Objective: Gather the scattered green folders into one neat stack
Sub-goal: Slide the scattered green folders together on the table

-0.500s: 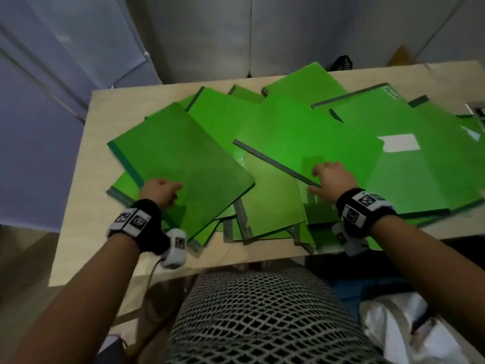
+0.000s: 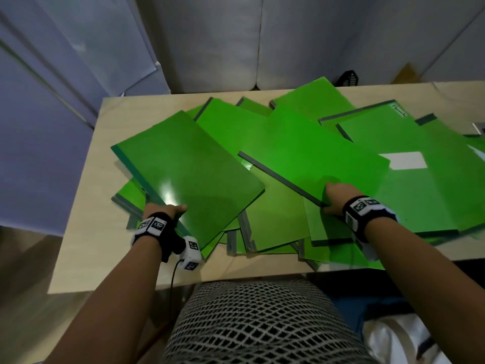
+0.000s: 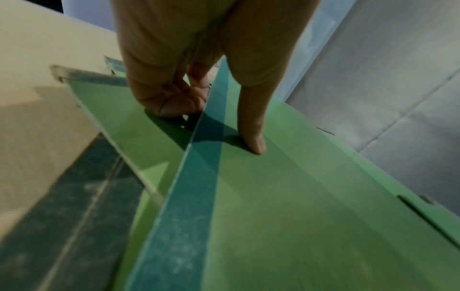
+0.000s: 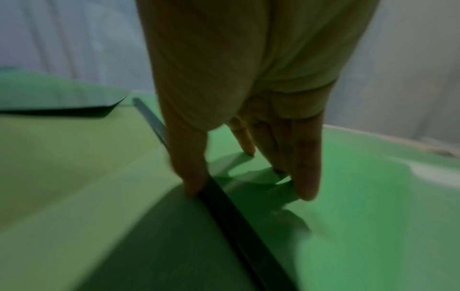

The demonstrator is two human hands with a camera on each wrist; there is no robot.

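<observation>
A: Start nearest the camera. What is each hand doing?

B: Lower left of the head view, the left hand (image 2: pixel 164 210) grips the near corner of the left folder (image 2: pixel 189 174). The left wrist view shows the thumb (image 3: pixel 251 128) flat on its cover and the other fingers curled beneath its dark spine edge. Right of centre, the right hand (image 2: pixel 337 197) takes the near corner of the middle folder (image 2: pixel 315 158): the thumb (image 4: pixel 189 171) sits at its dark spine and the fingers lie fairly straight on the cover, so I read it as a pinch at the edge, though that view is blurred.

A: And the rest of the green folders?

B: Fanned across the table (image 2: pixel 86 219) from the near edge to the far side, overlapping at many angles. One with a white label (image 2: pixel 402 160) lies at the right.

A: How would you do this step well?

B: I'd lift each held folder just clear of those beneath, so nothing drags along, then turn both until their spines run the same way and lay one squarely on the other. The covers look glossy, so a loose pinch may slip; keep the thumbs pressed firmly.
</observation>
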